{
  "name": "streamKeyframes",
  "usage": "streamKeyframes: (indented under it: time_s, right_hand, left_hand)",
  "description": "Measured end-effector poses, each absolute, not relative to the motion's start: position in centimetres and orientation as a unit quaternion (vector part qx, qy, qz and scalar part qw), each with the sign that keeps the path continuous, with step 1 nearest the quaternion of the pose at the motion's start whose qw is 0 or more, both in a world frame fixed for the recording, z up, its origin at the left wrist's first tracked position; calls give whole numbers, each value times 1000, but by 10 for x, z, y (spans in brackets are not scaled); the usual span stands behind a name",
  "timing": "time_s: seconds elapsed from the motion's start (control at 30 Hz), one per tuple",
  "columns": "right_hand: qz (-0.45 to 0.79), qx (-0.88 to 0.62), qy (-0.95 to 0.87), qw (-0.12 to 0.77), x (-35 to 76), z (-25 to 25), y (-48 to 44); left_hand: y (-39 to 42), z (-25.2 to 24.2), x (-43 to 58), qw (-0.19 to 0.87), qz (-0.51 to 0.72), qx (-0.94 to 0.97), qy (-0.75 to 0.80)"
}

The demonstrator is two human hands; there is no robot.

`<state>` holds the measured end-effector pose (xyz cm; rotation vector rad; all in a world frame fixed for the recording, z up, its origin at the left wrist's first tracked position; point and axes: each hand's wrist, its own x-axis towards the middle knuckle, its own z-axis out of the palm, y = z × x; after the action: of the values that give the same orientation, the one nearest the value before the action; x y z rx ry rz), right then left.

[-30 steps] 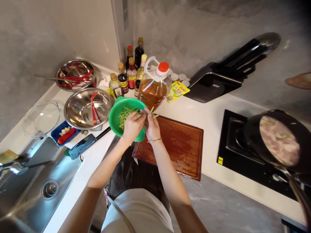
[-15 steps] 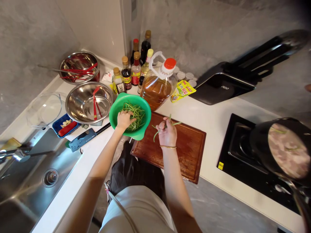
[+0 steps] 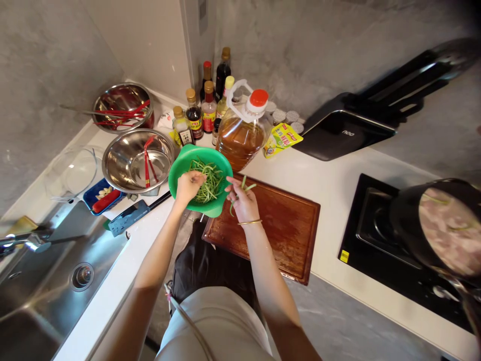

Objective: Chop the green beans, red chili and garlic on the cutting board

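Note:
A green plastic basket [image 3: 181, 163] holds a heap of thin green vegetable stalks [image 3: 210, 183]. My left hand [image 3: 188, 188] is over the left side of the heap, thumb and fingers pinched together; what is between them, if anything, is too small to make out. Just right of the basket's rim, my right hand [image 3: 243, 199] grips a few cut green stalks [image 3: 249, 187], whose ends stick out past the fingers. Under my right hand lies a brown wooden cutting board [image 3: 280, 230], partly beneath the basket.
Two steel bowls [image 3: 112, 173] with red chopsticks, a blue tray [image 3: 89, 193] and a cleaver [image 3: 130, 216] are on the left by the sink [image 3: 48, 281]. Behind stand sauce bottles [image 3: 194, 118] and an oil jug [image 3: 240, 140]. A pot [image 3: 404, 215] of pale meat sits on the stove at right.
My right hand has moved left to the basket's rim with the stalks in it. The fingers of my left hand have lifted slightly from the heap and drawn together.

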<state>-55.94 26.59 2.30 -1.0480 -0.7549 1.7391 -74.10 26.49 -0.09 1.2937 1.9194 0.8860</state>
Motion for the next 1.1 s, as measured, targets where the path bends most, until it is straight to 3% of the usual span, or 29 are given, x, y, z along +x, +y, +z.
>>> streamKeyframes:
  time_s: [0.13, 0.33, 0.53, 0.7, 0.87, 1.1]
  right_hand:
    - [719, -440, -320, 434, -586, 19, 271]
    - [722, -388, -231, 524, -614, 27, 281]
    - [750, -381, -165, 514, -623, 29, 290]
    - [756, -361, -124, 532, -618, 33, 299]
    - [728, -338, -179, 569, -600, 39, 308]
    - [737, -369, -318, 470, -608, 32, 286]
  left_hand:
    - [256, 21, -726, 263, 367, 504, 736]
    - [240, 31, -708, 112, 358, 594, 711]
    - [237, 13, -715, 65, 316, 617, 717]
    - [233, -6, -736, 132, 304, 630, 703]
    - [228, -4, -754, 228, 415, 547, 690]
    - [258, 38, -740, 259, 506, 545, 616]
